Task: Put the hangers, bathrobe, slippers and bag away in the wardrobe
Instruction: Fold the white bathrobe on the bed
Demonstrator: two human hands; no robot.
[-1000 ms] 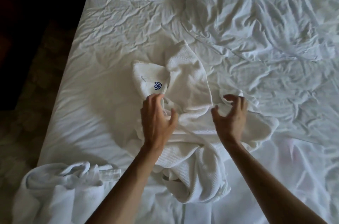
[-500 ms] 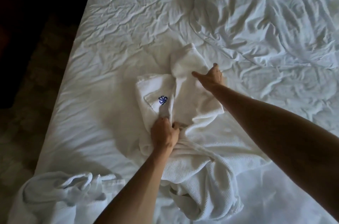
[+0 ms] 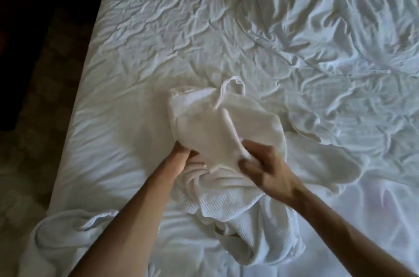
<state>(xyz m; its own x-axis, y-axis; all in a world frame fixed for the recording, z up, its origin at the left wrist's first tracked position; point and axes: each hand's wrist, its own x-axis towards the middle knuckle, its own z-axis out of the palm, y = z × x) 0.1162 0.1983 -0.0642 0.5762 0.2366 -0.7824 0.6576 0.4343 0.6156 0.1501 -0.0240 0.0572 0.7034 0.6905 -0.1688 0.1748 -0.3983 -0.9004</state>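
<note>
Bed [image 3: 140, 99] fills most of view; white fitted sheet, heavily creased. Crumpled white duvet [image 3: 328, 11] bunched at upper right. Floor [image 3: 34, 140] along left edge: dark, patterned, dimly lit. Upper-left corner near black. Light soft, uneven.
</note>
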